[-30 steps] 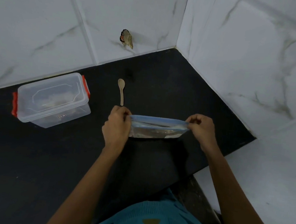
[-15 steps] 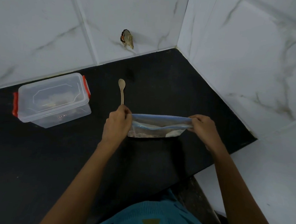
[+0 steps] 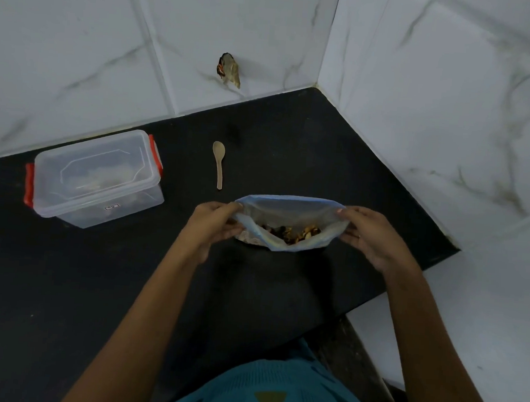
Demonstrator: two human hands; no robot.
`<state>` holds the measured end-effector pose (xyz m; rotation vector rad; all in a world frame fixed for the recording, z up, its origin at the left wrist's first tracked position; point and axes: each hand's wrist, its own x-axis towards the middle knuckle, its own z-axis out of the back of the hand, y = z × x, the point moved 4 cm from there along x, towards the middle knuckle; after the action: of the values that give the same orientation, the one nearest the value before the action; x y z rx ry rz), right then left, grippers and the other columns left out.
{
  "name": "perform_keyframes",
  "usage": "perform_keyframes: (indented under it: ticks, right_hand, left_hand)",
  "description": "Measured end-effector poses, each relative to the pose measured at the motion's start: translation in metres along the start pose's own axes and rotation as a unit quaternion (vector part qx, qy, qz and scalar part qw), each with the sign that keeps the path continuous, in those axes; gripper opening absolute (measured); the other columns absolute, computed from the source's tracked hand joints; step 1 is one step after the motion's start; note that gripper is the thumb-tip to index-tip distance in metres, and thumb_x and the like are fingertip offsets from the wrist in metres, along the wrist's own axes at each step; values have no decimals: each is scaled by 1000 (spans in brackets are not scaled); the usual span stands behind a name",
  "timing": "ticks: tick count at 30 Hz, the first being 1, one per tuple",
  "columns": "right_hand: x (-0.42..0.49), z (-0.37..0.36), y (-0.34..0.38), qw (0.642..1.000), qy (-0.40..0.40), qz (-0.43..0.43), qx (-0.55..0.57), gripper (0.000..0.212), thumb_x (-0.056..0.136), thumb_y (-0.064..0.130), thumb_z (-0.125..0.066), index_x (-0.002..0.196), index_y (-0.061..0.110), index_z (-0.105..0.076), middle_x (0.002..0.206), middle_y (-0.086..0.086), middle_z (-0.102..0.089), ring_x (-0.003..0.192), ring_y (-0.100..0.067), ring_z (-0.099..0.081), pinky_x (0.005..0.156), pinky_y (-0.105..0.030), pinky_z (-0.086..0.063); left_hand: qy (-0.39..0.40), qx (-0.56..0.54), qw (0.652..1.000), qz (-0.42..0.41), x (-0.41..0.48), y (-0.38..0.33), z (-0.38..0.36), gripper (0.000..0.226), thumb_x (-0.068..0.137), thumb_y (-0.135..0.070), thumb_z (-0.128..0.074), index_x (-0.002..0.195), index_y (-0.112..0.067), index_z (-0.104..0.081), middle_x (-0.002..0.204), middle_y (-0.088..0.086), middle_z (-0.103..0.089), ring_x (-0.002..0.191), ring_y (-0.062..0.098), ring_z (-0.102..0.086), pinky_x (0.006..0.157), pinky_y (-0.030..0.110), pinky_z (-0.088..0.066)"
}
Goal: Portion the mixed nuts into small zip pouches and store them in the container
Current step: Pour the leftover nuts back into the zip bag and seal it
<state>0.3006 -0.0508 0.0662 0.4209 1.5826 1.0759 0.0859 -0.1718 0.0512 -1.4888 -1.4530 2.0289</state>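
Head view: left hand [image 3: 215, 225] and right hand [image 3: 368, 236] each pinching zip bag [image 3: 291, 210] rim, mouth spread between them, nuts [image 3: 293, 231] inside. Risk: rim slips, bag slumps, nuts scatter over surface [image 3: 95, 283]. Container [image 3: 96, 176] lidded, beyond left hand.

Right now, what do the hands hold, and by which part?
Both hold the zip bag by its open mouth: the left hand pinches the left end, the right hand the right end.

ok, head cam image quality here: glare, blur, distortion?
Head view: dim, even light, no hard glare; black counter nearly featureless; faint sheen on the container lid; nuts in the zip bag resolve, slightly soft; wide-angle stretch toward the frame edges.
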Motion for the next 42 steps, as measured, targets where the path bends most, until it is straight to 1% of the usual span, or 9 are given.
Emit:
perform_keyframes:
  ticks: [10, 14, 20, 23, 26, 28, 33, 36, 42]
  right_hand:
    - [2, 1, -16, 956, 133, -77, 249, 46, 75, 19, -59, 119, 8, -53, 113, -14, -61, 105, -25, -60, 82, -36, -55]
    - [5, 4, -22, 944, 148, -64, 289, 56, 53, 14, -79, 107, 8, -61, 103, -14, -67, 94, -24, -68, 74, -35, -58]
    - [10, 2, -24, 969, 105, -74, 212, 25, 72, 17, -62, 97, 16, -63, 96, -5, -61, 86, -14, -55, 80, -25, -43]
    - [10, 1, -21, 983, 97, -52, 149, 22, 79, 8, -57, 100, 15, -61, 102, -7, -60, 92, -18, -55, 84, -30, -44]
    - [9, 6, -15, 999, 44, -15, 25, 15, 83, 4, -57, 94, 14, -61, 103, -7, -61, 90, -16, -60, 71, -27, -48]
    - [7, 8, -9, 997, 5, 19, -70, 12, 82, 5, -60, 90, 14, -60, 101, -4, -62, 90, -15, -60, 67, -24, -47]
    - [4, 7, 3, 939, -161, 150, -266, 23, 79, 4, -64, 73, 24, -53, 95, 2, -55, 85, -10, -55, 72, -24, -44]
    - [-5, 4, 9, 908, -230, 204, -283, 26, 81, 3, -61, 71, 24, -49, 97, 1, -50, 83, -9, -51, 67, -19, -39]
    - [-10, 3, 16, 912, -185, 187, -314, 10, 90, 11, -53, 97, 19, -55, 100, 0, -52, 85, -10, -52, 71, -21, -43]
  left_hand:
    - [136, -183, 971, 77, -9, 3, -6, 23, 81, -18, -59, 101, -8, -59, 95, 13, -66, 90, 21, -64, 76, 29, -55]
    - [170, -252, 951, 63, -8, 5, -3, 23, 73, -18, -59, 94, -10, -62, 88, 9, -70, 79, 15, -69, 72, 26, -58]
    - [90, -103, 990, -33, -1, 4, -9, 11, 80, -14, -61, 90, -17, -65, 75, -3, -68, 73, 11, -54, 71, 24, -45]
    - [43, -36, 996, -70, 2, 2, -8, 15, 87, -8, -56, 92, -18, -65, 84, 0, -63, 71, 9, -50, 64, 20, -43]
    - [-5, 56, 991, -120, 4, -1, -5, 19, 87, -6, -56, 103, -14, -62, 107, 0, -59, 85, 9, -59, 64, 17, -49]
    - [-57, 107, 977, -175, 2, -5, -3, 16, 86, -4, -57, 96, -16, -63, 117, -2, -52, 96, 11, -57, 69, 20, -52]
    - [-184, 265, 890, -322, -18, -20, -11, 20, 88, -4, -54, 84, -23, -55, 103, -13, -49, 78, -1, -53, 64, 13, -46]
    - [-173, 227, 914, -289, -18, -20, -12, 15, 90, -7, -50, 87, -20, -57, 87, -11, -54, 74, 3, -57, 67, 21, -53]
    - [-98, 217, 940, -244, -21, -28, -13, 15, 97, -10, -39, 96, -14, -53, 80, -7, -52, 70, 7, -59, 53, 11, -51]
